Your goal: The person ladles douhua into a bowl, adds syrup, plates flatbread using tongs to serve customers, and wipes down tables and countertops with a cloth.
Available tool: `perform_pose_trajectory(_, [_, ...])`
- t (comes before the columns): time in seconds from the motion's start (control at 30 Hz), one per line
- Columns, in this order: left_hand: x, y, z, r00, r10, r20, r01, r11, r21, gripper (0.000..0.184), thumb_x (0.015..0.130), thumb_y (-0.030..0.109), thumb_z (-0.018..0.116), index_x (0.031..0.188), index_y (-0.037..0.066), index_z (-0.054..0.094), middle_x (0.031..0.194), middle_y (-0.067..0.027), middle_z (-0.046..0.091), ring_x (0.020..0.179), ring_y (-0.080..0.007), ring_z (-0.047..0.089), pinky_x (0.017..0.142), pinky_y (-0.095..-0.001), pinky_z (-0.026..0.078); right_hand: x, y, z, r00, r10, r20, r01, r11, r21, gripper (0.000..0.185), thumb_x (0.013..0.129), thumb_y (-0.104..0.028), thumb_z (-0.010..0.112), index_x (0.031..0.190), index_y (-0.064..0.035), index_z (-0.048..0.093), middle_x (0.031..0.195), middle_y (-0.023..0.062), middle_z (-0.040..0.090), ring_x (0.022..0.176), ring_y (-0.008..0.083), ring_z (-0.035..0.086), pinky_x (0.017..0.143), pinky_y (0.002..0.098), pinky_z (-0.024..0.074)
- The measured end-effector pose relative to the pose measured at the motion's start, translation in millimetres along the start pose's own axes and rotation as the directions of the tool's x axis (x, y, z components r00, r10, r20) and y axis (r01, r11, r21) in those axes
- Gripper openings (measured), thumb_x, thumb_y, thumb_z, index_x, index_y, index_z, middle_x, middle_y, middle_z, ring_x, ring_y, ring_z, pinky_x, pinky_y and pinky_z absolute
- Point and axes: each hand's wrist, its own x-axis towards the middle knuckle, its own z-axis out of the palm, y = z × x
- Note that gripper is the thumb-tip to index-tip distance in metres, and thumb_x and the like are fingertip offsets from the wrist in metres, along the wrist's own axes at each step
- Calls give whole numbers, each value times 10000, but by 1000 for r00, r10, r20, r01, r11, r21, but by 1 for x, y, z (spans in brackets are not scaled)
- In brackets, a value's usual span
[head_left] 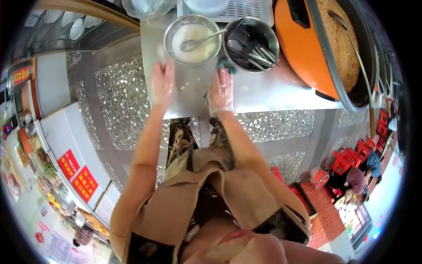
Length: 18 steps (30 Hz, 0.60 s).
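Observation:
Both hands wear clear plastic gloves over a steel table. My left hand (163, 84) is at the table's left part, below a steel bowl (168, 43) of white paste with a spoon in it; its fingers are bent together, and what they hold, if anything, is hidden. My right hand (221, 91) lies on the table with its fingertips against a dark green scouring pad or cloth (226, 66). Just above it stands a steel bowl (251, 44) of dark liquid holding a ladle and several metal handles. Small pale crumbs lie between my hands.
A large orange pot (297, 43) with brown food and a long ladle stands at the table's right. A white perforated tray (246, 11) is at the back. Terrazzo floor (123, 105) shows around the table. People sit near red stools (347, 160) at the lower right.

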Motion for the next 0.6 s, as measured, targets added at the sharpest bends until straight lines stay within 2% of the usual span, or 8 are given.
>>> perform_pose_trajectory(0.07, [41, -5, 2, 992, 80, 93, -86, 995, 55, 423, 881, 390, 466, 827, -21, 550, 761, -249, 592, 711, -422, 562, 686, -474, 450, 24, -7, 13, 998, -17, -55, 22, 995, 98, 477, 800, -126, 501, 1249, 24, 445, 1345, 245, 365, 1253, 382, 346, 1067, 467, 241])
perform_pose_trajectory(0.13, [70, -25, 13, 930, 292, 223, -335, 924, 185, 459, 887, 396, 426, 796, -32, 565, 792, -269, 598, 756, -434, 574, 707, -495, 440, 47, 2, 23, 997, 11, -74, -8, 999, 42, 425, 782, -102, 508, 1194, 1, 493, 1286, 221, 435, 1199, 365, 408, 1031, 451, 305])
perform_pose_trajectory(0.23, [87, -25, 13, 924, 313, 221, -350, 924, 155, 435, 888, 371, 419, 812, -29, 573, 815, -277, 601, 783, -447, 573, 716, -503, 440, 60, 7, 23, 992, -26, -120, 28, 999, 16, 408, 744, -79, 504, 1148, -35, 547, 1242, 168, 496, 1174, 316, 445, 1002, 416, 353])
perform_pose_trajectory(0.4, [98, -19, 14, 902, 339, 268, -388, 907, 160, 443, 894, 383, 401, 829, -16, 581, 819, -262, 609, 792, -444, 577, 733, -489, 454, 40, 3, 27, 993, -112, -41, 111, 994, -8, 427, 751, -104, 517, 1159, 23, 516, 1232, 221, 482, 1175, 355, 436, 994, 444, 347])
perform_pose_trajectory(0.47, [103, -22, 9, 894, 356, 273, -403, 904, 140, 461, 897, 406, 397, 842, -12, 585, 835, -258, 611, 808, -442, 578, 742, -482, 459, 22, -21, 24, 980, -166, -111, 166, 986, -13, 467, 778, -131, 520, 1217, 20, 463, 1268, 233, 441, 1194, 376, 412, 1003, 472, 329])
perform_pose_trajectory(0.5, [105, -23, 4, 870, 357, 340, -401, 913, 70, 483, 899, 433, 389, 858, -4, 590, 846, -253, 616, 817, -420, 593, 746, -470, 463, 14, -37, 26, 986, -145, -82, 146, 989, 4, 538, 818, -166, 542, 1301, 6, 379, 1344, 231, 355, 1236, 395, 349, 1014, 475, 309])
perform_pose_trajectory(0.53, [108, -24, -1, 839, 363, 405, -396, 918, -2, 505, 901, 460, 381, 873, 4, 596, 857, -248, 620, 825, -397, 607, 749, -458, 467, 6, -52, 32, 980, -168, -109, 171, 985, 23, 612, 807, -249, 572, 1321, 2, 353, 1350, 225, 353, 1247, 399, 337, 1032, 473, 287])
perform_pose_trajectory(0.6, [100, -42, -22, 877, 358, 320, -332, 934, -134, 521, 902, 477, 376, 879, 7, 600, 858, -236, 625, 825, -360, 615, 751, -437, 465, -5, -88, 40, 993, -111, -31, 112, 993, 24, 693, 791, -344, 585, 1326, 21, 338, 1352, 240, 345, 1262, 394, 318, 1051, 472, 259])
